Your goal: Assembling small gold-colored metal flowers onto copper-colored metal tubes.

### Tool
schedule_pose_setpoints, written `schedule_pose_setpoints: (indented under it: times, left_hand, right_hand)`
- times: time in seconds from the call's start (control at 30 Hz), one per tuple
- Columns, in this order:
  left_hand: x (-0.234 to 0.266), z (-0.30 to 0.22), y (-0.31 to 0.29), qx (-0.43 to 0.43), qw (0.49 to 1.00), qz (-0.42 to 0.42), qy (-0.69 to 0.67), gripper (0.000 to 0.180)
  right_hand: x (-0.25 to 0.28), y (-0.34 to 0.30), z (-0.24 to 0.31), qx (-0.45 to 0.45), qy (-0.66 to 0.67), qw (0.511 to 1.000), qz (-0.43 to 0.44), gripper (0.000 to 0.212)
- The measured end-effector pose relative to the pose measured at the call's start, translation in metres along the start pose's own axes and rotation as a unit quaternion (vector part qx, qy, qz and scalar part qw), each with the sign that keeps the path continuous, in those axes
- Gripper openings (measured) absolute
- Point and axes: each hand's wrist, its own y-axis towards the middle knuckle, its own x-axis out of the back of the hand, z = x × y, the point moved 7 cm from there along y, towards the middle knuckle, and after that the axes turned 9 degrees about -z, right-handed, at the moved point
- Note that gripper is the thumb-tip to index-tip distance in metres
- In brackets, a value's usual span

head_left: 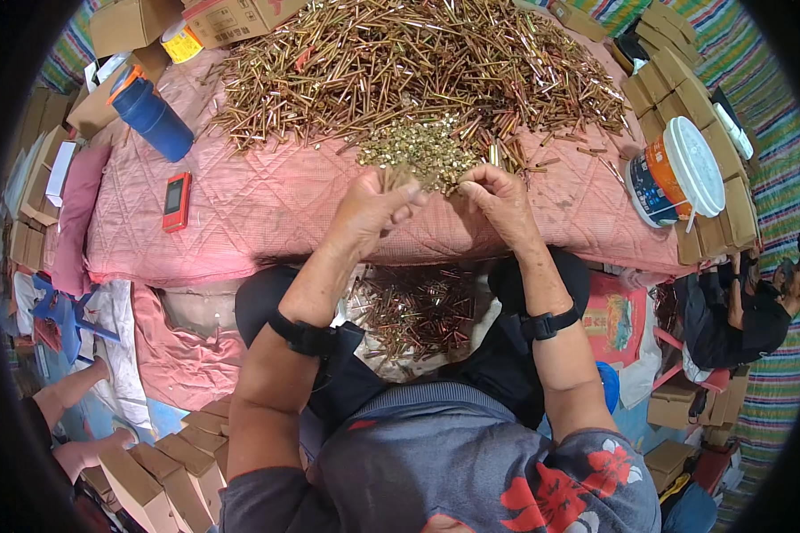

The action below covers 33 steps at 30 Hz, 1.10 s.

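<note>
My left hand (375,206) is raised at the near left edge of a small heap of brass-coloured pieces (425,149). Its fingers are closed and slightly blurred, so what they pinch does not show clearly. Across from it, my right hand (500,202) pinches thumb against fingers at the heap's near right edge. Anything in that pinch is too small to name. Behind the heap spreads a large mound of thin metal tubes (400,71), copper and gold in colour. All of this lies on a pink quilted cover (267,204).
At the left are a blue tumbler (156,115) and a red handheld device (177,202). A lidded bucket (676,173) stands at the right. More tubes (418,311) lie below the edge, between my knees. Cardboard boxes (164,475) line both sides; another person (747,311) sits far right.
</note>
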Motion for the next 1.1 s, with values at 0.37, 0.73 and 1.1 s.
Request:
schedule_pose_setpoints:
  times: [0.37, 0.73, 1.1]
  left_hand:
    - [0.004, 0.001, 0.000, 0.017, 0.999, -0.016, -0.041, 0.009]
    - [-0.006, 0.001, -0.007, 0.034, 0.999, 0.022, -0.001, 0.016]
    - [-0.010, 0.006, -0.007, 0.046, 0.998, 0.051, -0.002, 0.016]
  right_hand:
    - [-0.032, -0.012, 0.022, 0.299, -0.384, 0.873, 0.014, 0.011]
    - [0.000, 0.001, 0.002, 0.002, 0.107, 0.994, -0.021, 0.005]
    - [-0.005, -0.002, 0.000, -0.013, 0.151, 0.988, 0.035, 0.012]
